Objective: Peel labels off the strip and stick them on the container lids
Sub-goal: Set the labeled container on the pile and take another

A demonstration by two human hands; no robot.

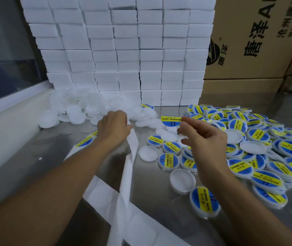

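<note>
Label (171, 121): round, blue with a yellow band, off the strip and held in the air above the bare white lids (166, 134) at mid-table. Your right hand (207, 139) pinches its right edge between thumb and fingertips; the other fingers hang loosely curled.

Your left hand (114, 126) is curled round the backing strip (131, 157), whose spent white length trails down the steel table (26, 166) toward you. More labels still on the strip show just left of your left wrist.

Step in hand, as I judge it: placing this label. Pick one bare lid that lies top-up; some nearby lie hollow side up, so avoid those. Keep the pinch at the very edge so little adhesive meets skin. Lower one edge first, centred on the lid, then smooth across to avoid bubbles.

Outward: finished labelled lids (265, 157) heaped at right, unlabelled lids piled at far left, stacked white boxes (124, 50) behind, cardboard cartons (257, 41) at right rear
</note>
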